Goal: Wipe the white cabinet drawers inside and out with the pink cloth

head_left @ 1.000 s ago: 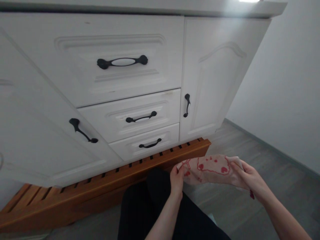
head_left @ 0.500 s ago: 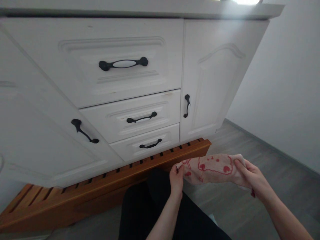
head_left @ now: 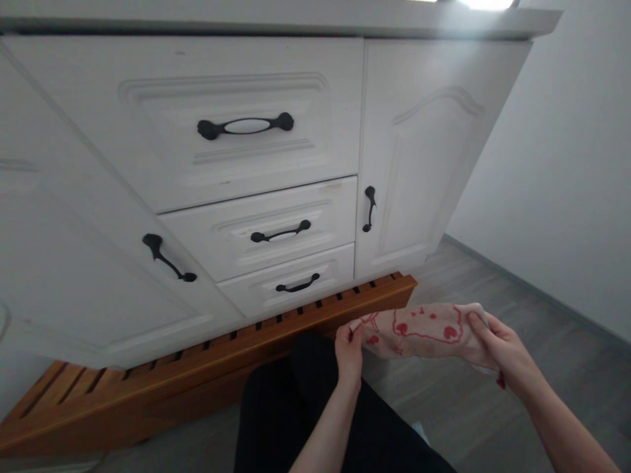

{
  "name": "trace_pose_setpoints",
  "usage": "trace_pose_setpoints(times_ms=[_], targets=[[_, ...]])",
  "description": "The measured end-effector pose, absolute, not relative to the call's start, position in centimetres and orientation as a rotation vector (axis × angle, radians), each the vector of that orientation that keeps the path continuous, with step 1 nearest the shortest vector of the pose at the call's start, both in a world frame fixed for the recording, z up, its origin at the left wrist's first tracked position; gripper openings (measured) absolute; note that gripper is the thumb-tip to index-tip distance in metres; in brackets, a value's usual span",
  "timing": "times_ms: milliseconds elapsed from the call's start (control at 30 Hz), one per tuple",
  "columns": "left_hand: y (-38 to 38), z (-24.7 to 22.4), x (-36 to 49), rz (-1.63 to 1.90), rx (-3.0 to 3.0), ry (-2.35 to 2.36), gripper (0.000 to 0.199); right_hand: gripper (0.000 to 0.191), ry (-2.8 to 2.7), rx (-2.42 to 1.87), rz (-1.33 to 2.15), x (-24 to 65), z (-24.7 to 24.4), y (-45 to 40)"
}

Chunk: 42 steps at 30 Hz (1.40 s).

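Note:
A thin, pale pinkish cloth [head_left: 426, 332] with red outline drawings and red spots hangs stretched between my two hands, low on the right of the head view. My left hand [head_left: 349, 351] pinches its left end, fingers closed. At the other end, my right hand [head_left: 505, 348] grips a bunched part with the thumb on top. A small dark red bit shows below the right fingers. The cloth is above the floor, in front of the wooden slatted base [head_left: 315, 315], and does not touch the cabinet.
A white cabinet [head_left: 276, 56] with drawers, doors and dark handles fills the view ahead, everything closed. Its top edge [head_left: 296, 16] juts out. On the right are a pale wall [head_left: 566, 164] and grey plank floor [head_left: 582, 381]. My dark-clothed legs [head_left: 276, 407] are below.
My right hand has shifted very slightly right with its end of the cloth. Both hands keep their hold, and the cabinet stays as it was.

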<state>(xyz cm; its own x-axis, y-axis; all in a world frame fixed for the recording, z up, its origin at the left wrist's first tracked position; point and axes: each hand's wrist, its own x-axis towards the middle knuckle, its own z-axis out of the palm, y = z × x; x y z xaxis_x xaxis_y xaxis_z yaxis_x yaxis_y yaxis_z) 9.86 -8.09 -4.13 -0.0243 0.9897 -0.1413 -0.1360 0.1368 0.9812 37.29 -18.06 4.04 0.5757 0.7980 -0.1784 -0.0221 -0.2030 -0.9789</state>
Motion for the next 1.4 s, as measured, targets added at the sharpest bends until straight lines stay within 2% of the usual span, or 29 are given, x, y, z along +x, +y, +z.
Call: trace_pose_setpoints(times_ms=[267,433,700,867,1267,1400], targets=[[-8.0,-4.0,10.0,1.185,0.998,1.172,0.032,0.039,-0.692,-1.594,0.777,37.1,4.5,-18.1],[-7.7,-4.2,9.9,1.190,1.018,1.175,0.024,0.044,-0.732,-1.606,0.704,38.0,4.0,-18.3],[-7.0,-3.7,9.5,1.203,1.066,1.186,0.024,0.048,-1.037,-1.748,0.428,39.6,3.4,-18.8],[-6.3,-2.4,9.7,1.214,1.128,1.191,0.021,0.037,-1.160,-1.812,0.325,40.3,2.3,-19.0],[-2.9,1.7,10.4,1.178,1.371,1.129,0.016,0.042,-1.027,-1.837,0.359,40.9,2.5,-19.5],[-2.7,2.6,10.4,1.181,1.404,1.127,0.016,0.041,-1.039,-1.725,0.384,40.8,2.8,-19.6]])
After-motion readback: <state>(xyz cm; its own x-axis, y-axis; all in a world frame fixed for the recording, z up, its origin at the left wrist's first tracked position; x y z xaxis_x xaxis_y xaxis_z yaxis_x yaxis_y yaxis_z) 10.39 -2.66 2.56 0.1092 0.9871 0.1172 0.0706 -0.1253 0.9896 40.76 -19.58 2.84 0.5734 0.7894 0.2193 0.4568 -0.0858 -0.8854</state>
